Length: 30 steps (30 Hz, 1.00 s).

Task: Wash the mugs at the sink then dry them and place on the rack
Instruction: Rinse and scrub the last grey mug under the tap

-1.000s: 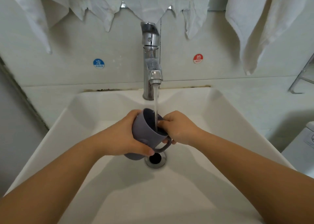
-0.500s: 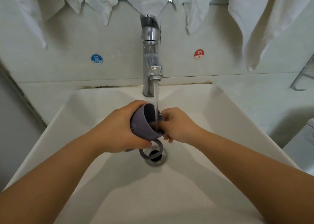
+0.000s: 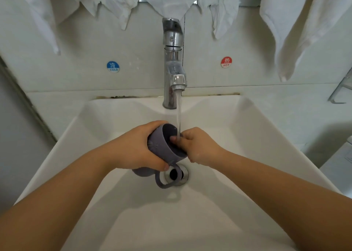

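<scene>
The left hand (image 3: 137, 148) is covering much of the grey mug (image 3: 162, 146), and the right hand's fingers (image 3: 174, 138) are disappearing inside its mouth. The mug handle (image 3: 167, 180) is partly masking the drain (image 3: 180, 174). The frame edges are cutting off the hanging towels (image 3: 297, 27) and wire rack (image 3: 341, 90).

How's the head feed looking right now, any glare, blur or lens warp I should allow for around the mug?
Head view: soft, even light, with faint shadows of the arms on the sink; bright glints on the chrome faucet; wide-angle warp bows the wall seam and basin edges; the mug is a bit soft but readable, gripped by the left hand, with the right hand at its rim under the water stream.
</scene>
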Available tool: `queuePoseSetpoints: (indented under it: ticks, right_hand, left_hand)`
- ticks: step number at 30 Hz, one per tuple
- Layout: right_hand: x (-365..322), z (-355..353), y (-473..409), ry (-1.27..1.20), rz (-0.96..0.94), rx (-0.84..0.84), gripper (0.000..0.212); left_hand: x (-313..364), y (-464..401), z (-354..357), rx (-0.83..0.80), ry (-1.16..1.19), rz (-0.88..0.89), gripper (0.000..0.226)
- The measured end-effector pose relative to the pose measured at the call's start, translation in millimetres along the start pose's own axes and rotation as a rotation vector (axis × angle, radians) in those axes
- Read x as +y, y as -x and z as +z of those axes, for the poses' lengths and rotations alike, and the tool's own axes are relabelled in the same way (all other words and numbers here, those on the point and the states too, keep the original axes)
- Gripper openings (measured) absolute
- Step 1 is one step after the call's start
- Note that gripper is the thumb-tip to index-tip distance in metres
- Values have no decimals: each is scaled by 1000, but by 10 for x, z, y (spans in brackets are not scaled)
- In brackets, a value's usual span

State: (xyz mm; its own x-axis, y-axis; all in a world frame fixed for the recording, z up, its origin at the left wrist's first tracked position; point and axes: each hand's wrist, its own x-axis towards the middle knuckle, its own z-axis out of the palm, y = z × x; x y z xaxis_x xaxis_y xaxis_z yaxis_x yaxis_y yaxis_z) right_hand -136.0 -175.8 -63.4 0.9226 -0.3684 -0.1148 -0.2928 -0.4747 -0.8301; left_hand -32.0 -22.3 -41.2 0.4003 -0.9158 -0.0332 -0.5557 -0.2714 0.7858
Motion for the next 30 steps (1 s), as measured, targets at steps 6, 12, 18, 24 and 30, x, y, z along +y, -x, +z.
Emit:
queuePoseSetpoints:
  ticks: [6, 12, 18, 24, 30]
  right_hand:
    - [-28, -7, 20, -51, 53, -149, 16]
    - [-49, -1, 7, 34, -4, -44, 18]
    - [-66, -40, 10, 12, -21, -47, 22]
    - [-89, -55, 35, -96, 106, -166, 1]
    - [-74, -128, 13, -170, 146, -12, 29]
  left_hand:
    - [-39, 0, -54, -24, 27, -24, 69]
    - [-10, 3, -31, -58, 65, -35, 68]
    - [-9, -8, -18, -76, 115, -61, 71]
    - [-11, 6, -36, -85, 133, -106, 68]
    - [4, -6, -7, 17, 155, -124, 83]
